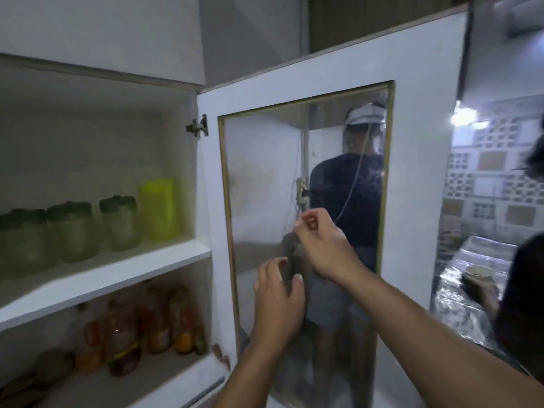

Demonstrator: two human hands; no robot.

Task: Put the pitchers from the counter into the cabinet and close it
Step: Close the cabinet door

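The white cabinet [164,257] stands open. Its upper shelf holds three pale pitchers with dark green lids [72,231] and a taller yellow-green pitcher [160,207] at the right end. The cabinet door [424,160] is swung out to the right, and its glass panel reflects a person. Both of my hands are in front of that glass. My left hand [278,298] is low with its fingers spread against or just off the pane. My right hand [322,242] is higher, fingers loosely curled, with nothing in it.
The lower shelf [182,375] carries several bottles and jars with orange and red labels. Another person [521,293] stands at the right edge holding a small bowl [478,273]. A shiny counter [459,313] and a patterned tiled wall [488,184] lie behind the door.
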